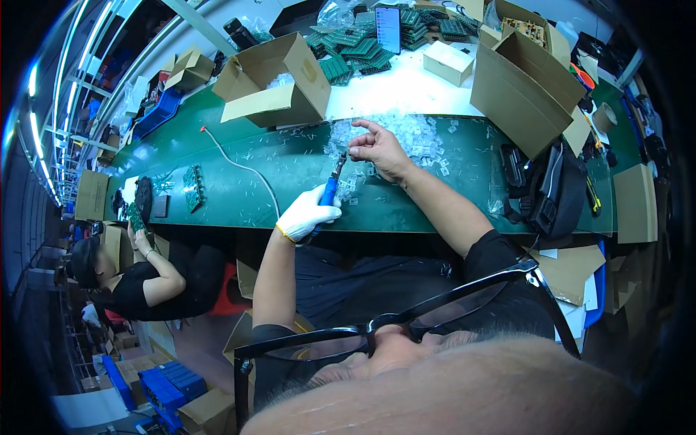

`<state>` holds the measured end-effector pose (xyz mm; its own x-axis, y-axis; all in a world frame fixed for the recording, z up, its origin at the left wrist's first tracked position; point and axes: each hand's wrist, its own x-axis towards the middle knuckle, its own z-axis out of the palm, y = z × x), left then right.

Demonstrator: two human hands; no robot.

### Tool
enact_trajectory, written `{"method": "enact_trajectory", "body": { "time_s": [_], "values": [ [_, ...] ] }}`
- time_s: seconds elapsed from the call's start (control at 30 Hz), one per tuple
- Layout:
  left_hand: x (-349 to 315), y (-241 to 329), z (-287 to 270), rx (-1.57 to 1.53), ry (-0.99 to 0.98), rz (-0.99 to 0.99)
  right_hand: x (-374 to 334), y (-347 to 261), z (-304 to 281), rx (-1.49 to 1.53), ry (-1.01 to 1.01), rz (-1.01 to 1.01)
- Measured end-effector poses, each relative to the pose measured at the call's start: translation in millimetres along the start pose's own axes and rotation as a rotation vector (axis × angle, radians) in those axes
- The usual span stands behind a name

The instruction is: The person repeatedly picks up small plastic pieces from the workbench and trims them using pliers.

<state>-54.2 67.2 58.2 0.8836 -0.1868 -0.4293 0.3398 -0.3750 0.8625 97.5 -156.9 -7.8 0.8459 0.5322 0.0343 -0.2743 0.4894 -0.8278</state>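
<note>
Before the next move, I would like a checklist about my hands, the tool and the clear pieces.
1. Blue-handled tool gripped by left hand: ok.
2. Glove on left hand: ok.
3. Glove on right hand: not ok, it is bare.
4. Right fingertips near the tool's tip: ok.
5. Whether right fingertips hold a piece: cannot tell, too small.
6. Clear pieces nearby: ok, heaped beside right hand.

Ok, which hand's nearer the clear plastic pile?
Right: the right hand is at the clear plastic pile; the left hand is farther, near the front edge of the bench.
</note>
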Motion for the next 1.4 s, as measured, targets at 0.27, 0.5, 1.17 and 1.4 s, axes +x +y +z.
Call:
{"method": "enact_trajectory", "body": {
  "time_s": [0.27, 0.5, 1.17, 1.4],
  "values": [
    [-14, 18, 4, 0.038, 0.051, -0.035, -1, 2, -1, -0.032, -0.01, -0.01],
    [-13, 3, -3, -0.065, 0.114, -0.048, -2, 1, 5, -0.127, 0.025, -0.007],
    [3, -67, -26, -0.71, 0.119, 0.1, -10, -35, -6, -1.414, -0.277, -0.214],
    [6, -63, -22, -0.706, 0.117, 0.08, -11, -14, -7, -1.578, -0.322, -0.177]
  ]
}}
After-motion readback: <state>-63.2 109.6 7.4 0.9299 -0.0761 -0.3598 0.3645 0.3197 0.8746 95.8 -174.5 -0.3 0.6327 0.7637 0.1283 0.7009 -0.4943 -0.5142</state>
